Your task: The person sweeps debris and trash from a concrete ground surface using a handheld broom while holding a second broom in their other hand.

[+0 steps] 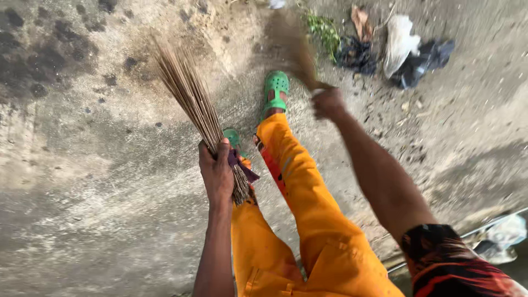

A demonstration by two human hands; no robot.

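Head view, looking straight down: the left hand (216,171) is wrapped in a full fist around the bound end of a stick broom (190,99), a bundle of thin, stiff, straw-brown ribs. The bundle is narrow and tight where the fingers close on it, with a purple cloth tie (242,165) showing just beside the thumb, and it fans out wider toward its free tips. Its long axis runs on a slant from the fist, low and centre, up and to the left, so the tips point away from the person and sit well above the rough concrete floor (82,192), which is pale grey with dark blotches in the upper left.

The right hand (328,102) is closed on a second broom (291,47), blurred with motion; this one points up and slightly left from the fist, toward the top edge, its bristles a soft brown smear. How tightly the fingers close cannot be told through the blur.

Between the hands stand the person's legs in bright orange trousers (308,209) and green perforated clogs (275,91). Beyond the right hand lies a rubbish pile (385,52): green leaves, a dry brown leaf, a white plastic bag and dark scraps, with grit scattered around it.
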